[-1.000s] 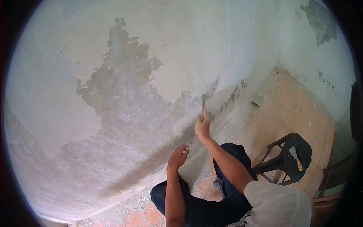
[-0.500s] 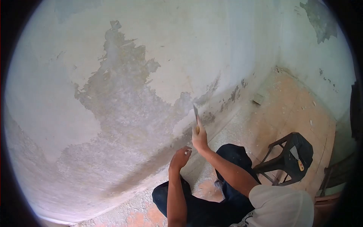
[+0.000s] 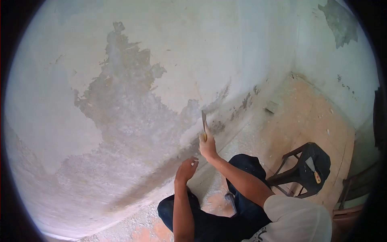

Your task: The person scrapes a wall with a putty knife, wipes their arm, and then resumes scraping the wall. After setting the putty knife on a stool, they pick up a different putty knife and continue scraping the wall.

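My right hand (image 3: 207,147) is closed around the yellowish handle of a paint scraper (image 3: 204,119). The scraper's thin blade points up along the wall (image 3: 173,80), its tip at the lower edge of the remaining paint beside a bare grey patch (image 3: 133,101). To the left and a little lower, my left hand (image 3: 186,169) hovers near the foot of the wall, its fingers loosely bent and a small gap showing by the thumb. Nothing shows in that hand.
A dark plastic stool (image 3: 296,173) stands to my right, with a second scraper (image 3: 313,169) lying on it. White flakes cover the floor (image 3: 298,117) along the wall. A small block (image 3: 271,107) lies near the wall's foot. Brown furniture (image 3: 350,218) stands at the far right.
The whole view has shifted slightly, so wall and stool appear a little further left. The scraper's blade stands a little more upright; the right hand keeps its hold.
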{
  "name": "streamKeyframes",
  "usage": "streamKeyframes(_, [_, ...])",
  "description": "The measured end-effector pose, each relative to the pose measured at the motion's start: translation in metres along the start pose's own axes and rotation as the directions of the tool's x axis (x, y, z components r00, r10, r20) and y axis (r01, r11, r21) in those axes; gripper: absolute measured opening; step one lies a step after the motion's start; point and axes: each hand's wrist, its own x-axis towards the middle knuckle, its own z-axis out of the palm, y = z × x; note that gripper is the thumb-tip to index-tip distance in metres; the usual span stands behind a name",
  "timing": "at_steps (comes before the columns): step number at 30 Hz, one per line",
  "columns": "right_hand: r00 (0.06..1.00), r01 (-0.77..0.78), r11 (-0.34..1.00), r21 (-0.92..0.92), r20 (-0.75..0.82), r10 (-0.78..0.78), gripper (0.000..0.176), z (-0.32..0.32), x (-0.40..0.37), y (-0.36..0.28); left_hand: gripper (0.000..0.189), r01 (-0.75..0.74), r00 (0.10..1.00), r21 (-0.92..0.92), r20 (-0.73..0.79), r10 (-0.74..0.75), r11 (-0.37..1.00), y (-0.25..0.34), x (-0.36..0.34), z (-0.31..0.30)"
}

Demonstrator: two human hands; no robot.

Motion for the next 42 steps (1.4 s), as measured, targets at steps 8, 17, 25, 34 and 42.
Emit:
streamKeyframes(8, [0.968,0.183,0.976,-0.119,-0.152,-0.200,0.062,-0.001,0.037,0.029,0.034,0.018,0.999,-0.025,0.042,-0.017,1.000,0.002,-0.001,0.009])
streamKeyframes(17, [0.954,0.212,0.970,-0.117,-0.192,-0.232,0.064,0.005,0.022,0.011,0.034,0.054,0.998,-0.015,0.044,-0.053,0.998,0.007,-0.003,0.000])
streamKeyframes(25, [0.994,-0.079,0.996,-0.044,-0.072,0.076,0.064,0.000,0.008,0.000,0.034,0.041,0.998,-0.056,0.046,-0.039,0.998,0.002,0.000,0.009])
streamKeyframes(34, [0.999,-0.045,0.995,-0.092,0.023,0.047,0.062,-0.004,-0.020,-0.014,0.031,0.075,0.997,-0.059,0.031,-0.073,0.995,0.008,-0.003,0.003])
streamKeyframes(42, [0.997,-0.060,0.996,-0.066,0.046,0.063,0.062,0.003,-0.015,-0.010,0.031,0.057,0.998,-0.048,0.018,-0.056,0.997,0.008,-0.005,-0.003])
